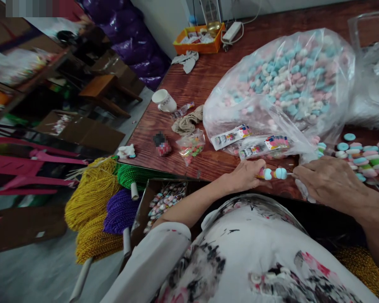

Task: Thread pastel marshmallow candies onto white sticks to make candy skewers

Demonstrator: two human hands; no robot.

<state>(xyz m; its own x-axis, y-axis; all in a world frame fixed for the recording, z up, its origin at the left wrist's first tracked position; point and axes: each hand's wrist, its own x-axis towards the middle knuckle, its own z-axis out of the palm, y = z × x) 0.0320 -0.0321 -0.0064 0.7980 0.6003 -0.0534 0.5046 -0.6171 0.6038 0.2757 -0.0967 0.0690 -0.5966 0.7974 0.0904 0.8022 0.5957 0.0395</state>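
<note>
My left hand [248, 176] is closed around one end of a thin stick strung with pastel, bead-like pieces [274, 174], light blue, white, pink and yellow. The stick's bare pale end points right, where the fingers of my right hand [328, 179] pinch it. Just beyond both hands lies a big clear plastic bag [255, 75] full of pink, blue and white round pieces. Printed packets [262, 147] rest against its near side. To the right of my right hand, more strung sticks [369, 158] lie in a pile, with a loose blue piece [349, 136] above them.
On the table's left stand a white mug [164, 101], a beige cloth [189, 120] and a small bag of colourful bits [191, 146]. An orange tray [198, 40] and a power strip [232, 31] sit farther back. Below the edge are a carton [142, 202] and yellow cord bundles [93, 193].
</note>
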